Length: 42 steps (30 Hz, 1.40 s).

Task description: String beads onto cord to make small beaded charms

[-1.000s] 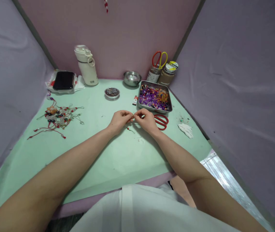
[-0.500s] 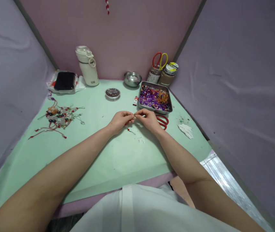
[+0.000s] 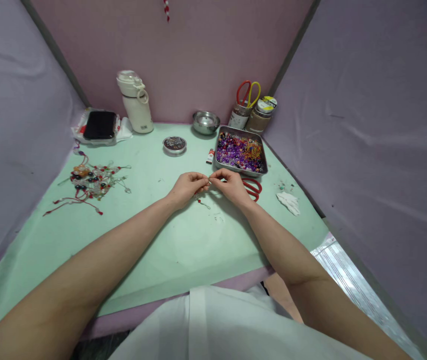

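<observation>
My left hand (image 3: 188,189) is closed in a pinch over the middle of the table, on a beaded cord (image 3: 200,201) whose red bead and thin loop end hang out below the fingers. Most of that cord is hidden in the hand. Fingertip to fingertip with it, my right hand (image 3: 231,186) also pinches, and what lies between its fingers is too small to make out. Red-handled scissors (image 3: 254,190) lie just right of my right hand, partly covered by it. Beyond the hands stands a metal tray (image 3: 240,172) of purple, red and dark beads with orange cord.
Finished-looking beaded cords (image 3: 92,181) lie heaped at left. Behind are a phone-like black object (image 3: 100,125), a white bottle (image 3: 138,112), a round container (image 3: 175,145), a steel bowl (image 3: 206,123), a small red-and-white lighter-like item (image 3: 210,156), jars (image 3: 259,120) and, right, crumpled white tissue (image 3: 288,203).
</observation>
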### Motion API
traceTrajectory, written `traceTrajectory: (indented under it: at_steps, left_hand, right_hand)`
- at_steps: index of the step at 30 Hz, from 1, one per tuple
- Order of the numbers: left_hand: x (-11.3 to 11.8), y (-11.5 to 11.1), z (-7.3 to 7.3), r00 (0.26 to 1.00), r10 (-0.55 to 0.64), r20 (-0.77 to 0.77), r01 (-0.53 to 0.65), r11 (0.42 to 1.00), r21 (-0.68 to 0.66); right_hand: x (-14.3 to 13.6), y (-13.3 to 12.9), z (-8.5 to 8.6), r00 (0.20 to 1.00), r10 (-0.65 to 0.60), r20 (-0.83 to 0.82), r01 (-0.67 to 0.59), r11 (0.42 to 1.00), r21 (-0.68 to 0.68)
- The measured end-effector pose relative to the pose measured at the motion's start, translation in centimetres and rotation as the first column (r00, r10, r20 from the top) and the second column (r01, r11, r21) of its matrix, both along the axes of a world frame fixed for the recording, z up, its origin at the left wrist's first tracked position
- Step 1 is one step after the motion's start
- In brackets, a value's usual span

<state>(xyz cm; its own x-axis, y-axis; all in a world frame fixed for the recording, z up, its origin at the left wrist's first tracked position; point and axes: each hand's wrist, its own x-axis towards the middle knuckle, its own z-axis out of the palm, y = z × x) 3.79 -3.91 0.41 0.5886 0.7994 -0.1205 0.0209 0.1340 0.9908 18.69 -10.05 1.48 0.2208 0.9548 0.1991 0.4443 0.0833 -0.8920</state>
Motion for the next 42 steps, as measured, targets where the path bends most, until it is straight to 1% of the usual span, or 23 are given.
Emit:
traceTrajectory:
  at_steps: [5,9,16,18,21,24,28,36,42]
  left_hand:
    - [0.3,-0.3,0.2,0.998,0.070,0.001,-0.070,0.998,0.005]
    - [0.4,-0.5,0.5,0.994,0.110,0.010,-0.111,0.993,0.038]
    - [0.1,-0.3,0.4,0.996,0.086,-0.015,-0.082,0.980,0.181]
    - [0.1,-0.1,0.2,0.996,0.085,0.014,-0.086,0.982,0.167]
    - [0.2,0.0,0.1,0.994,0.099,0.050,-0.103,0.989,0.101]
    - [0.3,0.0,0.2,0.994,0.101,0.032,-0.103,0.993,0.061]
    - [0.2,-0.1,0.3,0.995,0.099,-0.007,-0.099,0.994,0.042]
    - [0.2,-0.2,0.5,0.993,0.115,-0.038,-0.114,0.993,0.024]
    - [0.2,0.0,0.3,0.992,0.097,-0.079,-0.091,0.992,0.082]
  right_hand:
    - [-0.1,0.2,-0.5,0.999,-0.014,-0.048,0.013,1.000,-0.021]
    - [-0.1,0.4,-0.8,0.997,-0.026,-0.069,0.023,0.999,-0.038]
    - [0.0,0.3,-0.7,0.996,-0.023,-0.092,0.019,0.999,-0.043]
    - [0.0,0.3,-0.7,0.996,-0.011,-0.092,0.008,0.999,-0.039]
    - [0.0,0.3,-0.8,0.996,-0.004,-0.092,0.000,0.999,-0.040]
    - [-0.1,0.3,-0.8,0.996,0.007,-0.092,-0.011,0.999,-0.045]
    - [-0.1,0.4,-1.0,0.994,0.028,-0.103,-0.033,0.998,-0.047]
    - [0.0,0.5,-1.4,0.991,0.027,-0.134,-0.033,0.998,-0.045]
    - [0.0,0.4,-1.2,0.995,0.029,-0.092,-0.034,0.998,-0.055]
